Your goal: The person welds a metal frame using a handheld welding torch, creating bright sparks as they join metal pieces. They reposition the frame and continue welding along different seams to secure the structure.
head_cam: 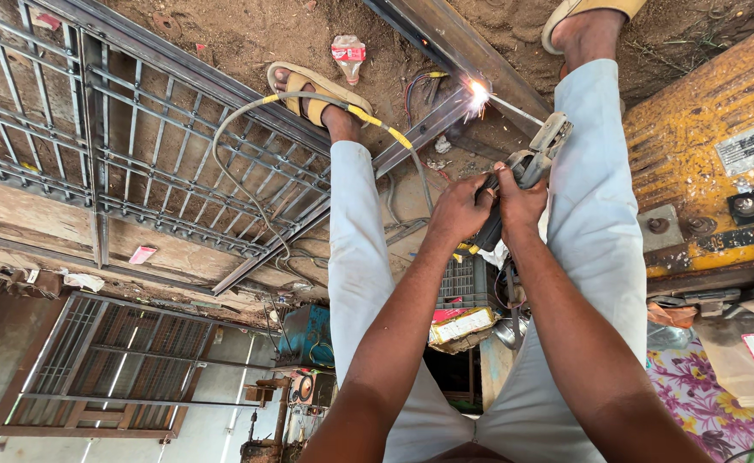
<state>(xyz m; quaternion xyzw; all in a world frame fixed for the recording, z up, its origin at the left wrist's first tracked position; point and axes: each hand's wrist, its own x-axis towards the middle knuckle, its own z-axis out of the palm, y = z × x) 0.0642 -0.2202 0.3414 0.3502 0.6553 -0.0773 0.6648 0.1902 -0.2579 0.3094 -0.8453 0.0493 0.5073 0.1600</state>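
Note:
My left hand and my right hand both grip a welding electrode holder. Its thin rod reaches a bright spark on a dark steel frame bar. The bar belongs to a metal window grille lying on the dirt ground. A grey and yellow cable loops across the grille. My legs in light trousers stand on either side of the weld, with sandalled feet.
A yellow metal machine sits at the right. A crushed plastic bottle lies on the soil. Another grille leans against a wall. A floral cloth and small boxes sit close by.

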